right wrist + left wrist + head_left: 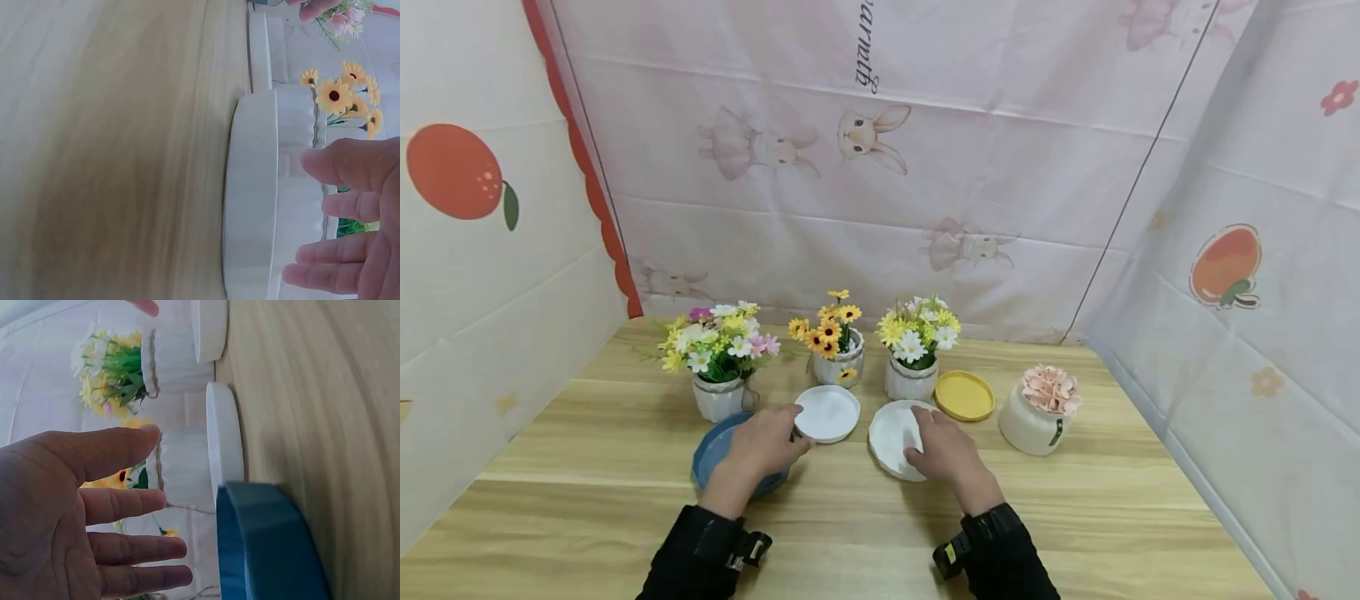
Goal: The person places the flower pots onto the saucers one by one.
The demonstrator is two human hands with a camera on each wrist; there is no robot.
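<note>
My left hand [760, 448] hovers over a blue dish [706, 457], its fingers extended and holding nothing. In the left wrist view the thumb and fingers stand apart, above the blue dish's rim [275, 531]. Just past the fingertips lies a round white dish [827, 413]. Over a second white dish [891, 440] with a wavy or faceted edge hangs my right hand [953, 454]. The right wrist view shows its fingers [337, 250] fairly straight and spread, above that dish's rim, with nothing gripped.
Behind the dishes stand white pots of mixed flowers [718, 398], small sunflowers [838, 365] and yellow-white daisies [912, 379]. A yellow dish [964, 396] lies to their right, near a cream jar [1032, 425] with pink blossoms. Printed cloths surround the wooden table [850, 533].
</note>
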